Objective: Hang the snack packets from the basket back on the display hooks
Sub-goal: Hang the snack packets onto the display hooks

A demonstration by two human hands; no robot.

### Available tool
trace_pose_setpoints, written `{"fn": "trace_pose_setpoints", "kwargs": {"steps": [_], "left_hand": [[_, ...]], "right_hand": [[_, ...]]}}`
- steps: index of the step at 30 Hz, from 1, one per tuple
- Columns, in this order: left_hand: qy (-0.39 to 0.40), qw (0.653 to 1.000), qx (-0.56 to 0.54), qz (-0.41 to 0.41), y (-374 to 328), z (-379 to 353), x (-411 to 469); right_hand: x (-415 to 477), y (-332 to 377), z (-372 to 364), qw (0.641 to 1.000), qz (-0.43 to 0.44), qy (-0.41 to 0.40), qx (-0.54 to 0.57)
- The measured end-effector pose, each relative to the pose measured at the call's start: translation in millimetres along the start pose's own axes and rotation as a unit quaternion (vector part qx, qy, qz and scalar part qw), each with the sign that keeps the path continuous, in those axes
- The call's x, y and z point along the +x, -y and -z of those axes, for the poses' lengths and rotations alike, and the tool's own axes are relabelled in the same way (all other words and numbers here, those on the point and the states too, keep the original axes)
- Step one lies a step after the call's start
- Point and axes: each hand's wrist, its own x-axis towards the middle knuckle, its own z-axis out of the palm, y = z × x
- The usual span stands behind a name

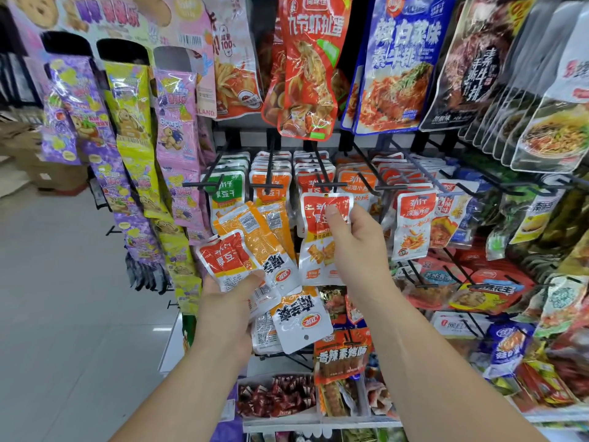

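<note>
Closest and lowest, a clear tray on the bottom shelf holds dark red wrapped sweets. The compartment beside it holds orange sticks.

Above the tray, the left hand grips a fan of packets, with the thumb clamped across their lower ends. The fan has one red-and-white packet, several orange ones, and white ones hanging upside down below the palm. It covers part of the pegged rows behind it.

The right hand pinches a red packet near its top, one digit pressed on the front (the rest are hidden behind the foil, so I cannot tell how they lie). The packet's top edge sits just under the tip of a black hook; I cannot tell whether the two touch.

Neighbouring pegs carry full rows of green packets and orange and red ones. Higher and farther back hang a large red pouch and a blue pouch. To the left dangle strips of purple, yellow and pink sachets.
</note>
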Motion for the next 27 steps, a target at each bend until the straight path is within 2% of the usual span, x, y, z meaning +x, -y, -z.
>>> {"fn": "trace_pose_setpoints", "kwargs": {"steps": [10, 14, 21, 27], "left_hand": [[0.018, 1.000, 0.001, -0.019, -7, 1, -3], [0.017, 0.999, 0.016, -0.025, -7, 0, -4], [-0.001, 0.999, 0.017, -0.028, -11, 3, -3], [-0.002, 0.999, 0.030, -0.033, -13, 8, -2]], "right_hand": [[21, -10, -9, 0.999, -0.016, -0.034, -0.025], [49, -17, -18, 0.994, -0.039, -0.058, -0.079], [86, -34, -30, 0.974, -0.013, -0.109, -0.197], [64, -31, -23, 0.977, -0.020, -0.132, -0.164]]}}
